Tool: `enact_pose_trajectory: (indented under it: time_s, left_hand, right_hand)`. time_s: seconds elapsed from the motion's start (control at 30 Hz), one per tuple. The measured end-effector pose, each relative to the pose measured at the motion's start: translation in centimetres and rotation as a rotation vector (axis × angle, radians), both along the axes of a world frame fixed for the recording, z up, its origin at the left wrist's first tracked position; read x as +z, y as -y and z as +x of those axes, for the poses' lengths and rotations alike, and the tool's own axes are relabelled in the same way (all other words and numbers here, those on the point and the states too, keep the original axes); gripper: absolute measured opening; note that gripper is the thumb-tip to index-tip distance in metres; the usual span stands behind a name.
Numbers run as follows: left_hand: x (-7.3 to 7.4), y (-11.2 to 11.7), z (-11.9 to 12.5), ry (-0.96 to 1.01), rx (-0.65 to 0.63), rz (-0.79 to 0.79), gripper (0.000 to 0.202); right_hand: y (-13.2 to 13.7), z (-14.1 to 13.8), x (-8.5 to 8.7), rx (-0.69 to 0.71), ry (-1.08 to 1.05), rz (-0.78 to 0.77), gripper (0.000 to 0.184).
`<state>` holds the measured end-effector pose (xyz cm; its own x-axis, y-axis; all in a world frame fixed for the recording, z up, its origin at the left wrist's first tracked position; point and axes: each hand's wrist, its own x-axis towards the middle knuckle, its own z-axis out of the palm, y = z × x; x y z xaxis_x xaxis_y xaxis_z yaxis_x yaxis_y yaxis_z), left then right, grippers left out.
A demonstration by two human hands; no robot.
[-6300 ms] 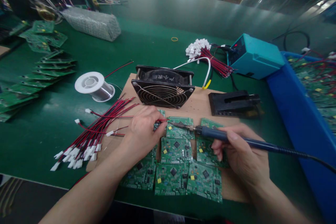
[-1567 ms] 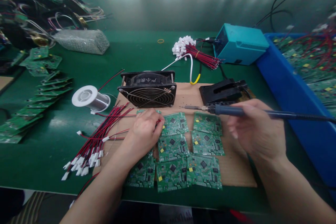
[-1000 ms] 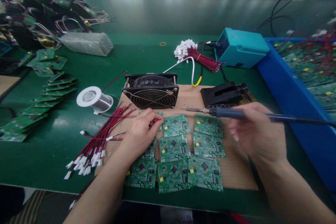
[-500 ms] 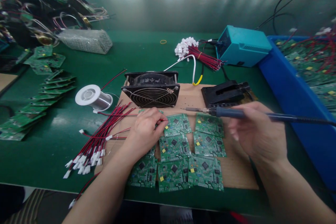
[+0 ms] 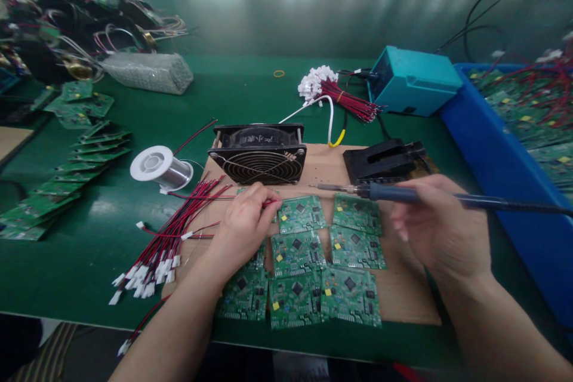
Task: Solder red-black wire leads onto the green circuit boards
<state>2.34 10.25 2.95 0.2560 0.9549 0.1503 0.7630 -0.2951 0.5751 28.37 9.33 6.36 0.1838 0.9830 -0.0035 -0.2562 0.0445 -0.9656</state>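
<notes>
My right hand point(image 5: 441, 227) grips a soldering iron point(image 5: 394, 193) by its blue handle, its tip pointing left above the cardboard point(image 5: 407, 292). A red-and-black wire lead is pinched between the thumb and fingers of my left hand point(image 5: 248, 215), which hovers over the upper left circuit boards and hides part of them. Rows of green circuit boards point(image 5: 298, 250) lie on the cardboard beneath both hands. Left of my left hand, a bundle of red-and-black wire leads point(image 5: 165, 245) with white connectors is spread out.
A black fan point(image 5: 259, 158) stands behind the boards, with a solder spool point(image 5: 161, 167) to its left. At right are the iron's black stand point(image 5: 380, 161), a teal box point(image 5: 416, 80) and a blue bin point(image 5: 505, 191) of boards. More boards point(image 5: 67, 179) lean in a row at left.
My left hand has shifted slightly left, and the red wire at its fingertips now shows more clearly. My right hand and the soldering iron have stayed almost still.
</notes>
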Motion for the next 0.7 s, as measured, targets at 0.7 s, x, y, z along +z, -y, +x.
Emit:
enact_pose_trajectory:
  time_s: [0.7]
  left_hand:
    - [0.4,0.1,-1.1,-0.038,-0.054,0.146,0.01]
  right_hand:
    - [0.5,-0.7,-1.2,0.136,-0.04,-0.088,0.015]
